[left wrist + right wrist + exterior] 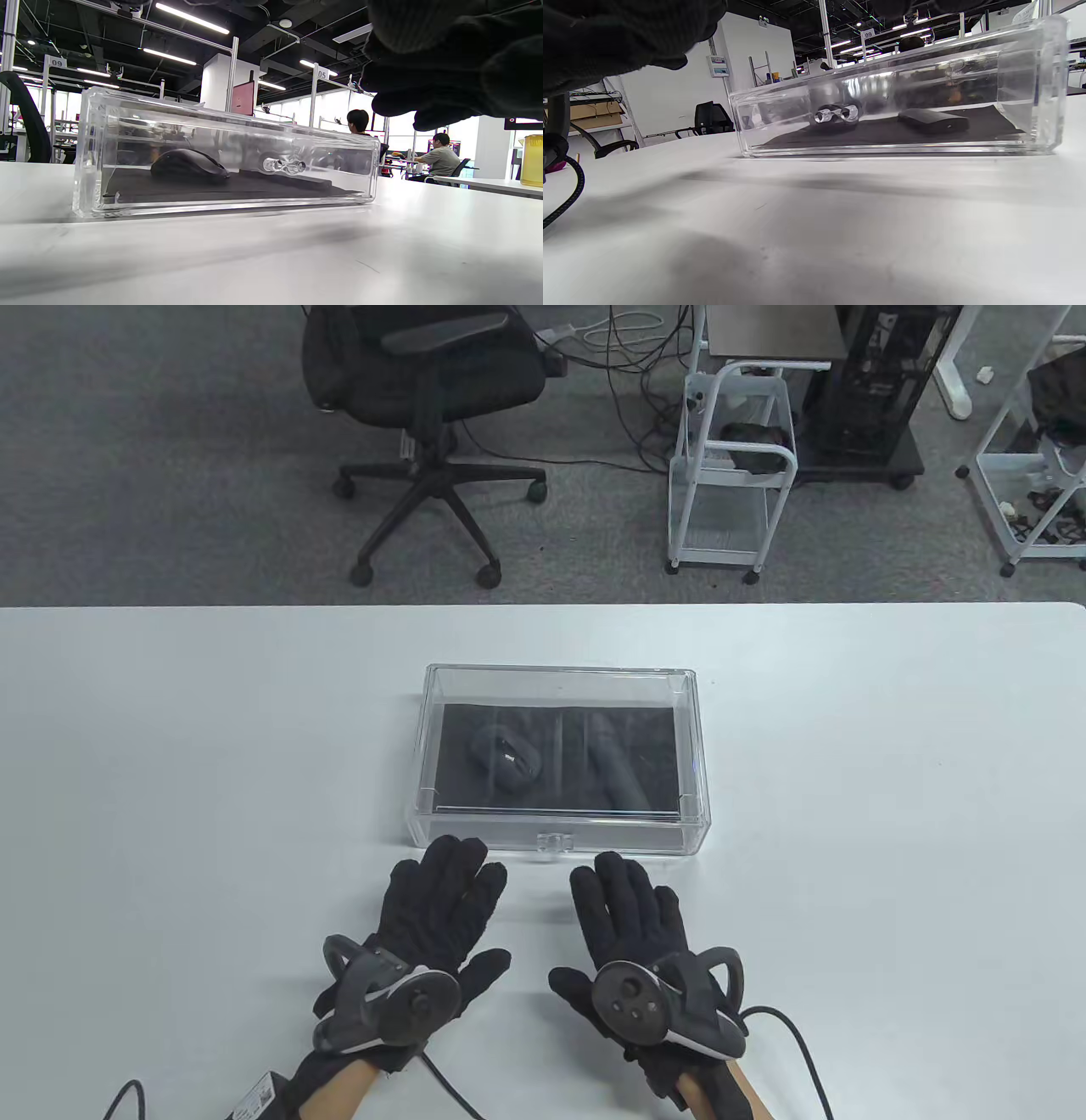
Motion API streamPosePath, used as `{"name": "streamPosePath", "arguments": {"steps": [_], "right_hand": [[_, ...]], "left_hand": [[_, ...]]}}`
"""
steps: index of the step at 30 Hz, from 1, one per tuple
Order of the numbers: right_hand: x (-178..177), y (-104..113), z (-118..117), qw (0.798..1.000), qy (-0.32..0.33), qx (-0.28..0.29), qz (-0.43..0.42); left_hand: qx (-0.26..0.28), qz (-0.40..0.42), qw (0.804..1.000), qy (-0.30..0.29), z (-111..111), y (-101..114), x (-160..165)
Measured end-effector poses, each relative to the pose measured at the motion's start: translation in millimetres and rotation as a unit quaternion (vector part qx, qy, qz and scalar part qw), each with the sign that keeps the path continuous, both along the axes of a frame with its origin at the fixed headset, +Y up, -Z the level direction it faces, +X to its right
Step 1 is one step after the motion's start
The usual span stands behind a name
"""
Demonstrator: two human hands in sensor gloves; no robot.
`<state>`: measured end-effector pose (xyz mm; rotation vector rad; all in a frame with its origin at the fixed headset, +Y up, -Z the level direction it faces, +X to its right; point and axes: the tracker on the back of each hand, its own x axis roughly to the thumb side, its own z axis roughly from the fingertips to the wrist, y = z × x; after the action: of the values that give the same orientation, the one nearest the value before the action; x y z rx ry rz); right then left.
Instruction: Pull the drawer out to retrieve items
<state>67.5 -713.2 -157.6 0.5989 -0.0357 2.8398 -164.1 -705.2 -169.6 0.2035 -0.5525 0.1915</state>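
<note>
A clear acrylic drawer box [687, 814] sits mid-table, closed, with a small clear knob [555, 841] on its front. Inside, on a black liner, lie a black computer mouse [506, 759] on the left and a dark elongated item [618, 772] on the right. My left hand [441, 891] lies flat and open on the table just in front of the box's left half. My right hand [624, 903] lies flat and open in front of the right half. Neither touches the box. The knob also shows in the left wrist view [283, 165] and the right wrist view [835, 114].
The white table [170, 780] spreads wide on both sides of the box. Glove cables [797, 1035] trail off the near edge. An office chair [424, 398] and a white cart [734, 475] stand on the floor beyond the far edge.
</note>
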Motion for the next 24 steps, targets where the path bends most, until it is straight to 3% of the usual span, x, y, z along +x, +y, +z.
{"name": "streamPosePath", "arguments": {"steps": [11, 18, 21, 24], "right_hand": [[-1, 1, 2, 0.999, -0.012, 0.04, -0.017], [-1, 10, 5, 0.992, -0.083, 0.094, -0.033], [2, 8, -1, 0.988, -0.123, 0.066, -0.061], [5, -1, -19, 0.983, -0.154, -0.014, -0.098]], "left_hand": [[-0.006, 0.005, 1.0, 0.003, -1, -1, -1], [-0.011, 0.003, 1.0, 0.006, -2, -1, -1], [-0.012, 0.004, 1.0, 0.007, -3, 1, -2], [-0.011, 0.005, 1.0, 0.008, -3, 2, -2]]}}
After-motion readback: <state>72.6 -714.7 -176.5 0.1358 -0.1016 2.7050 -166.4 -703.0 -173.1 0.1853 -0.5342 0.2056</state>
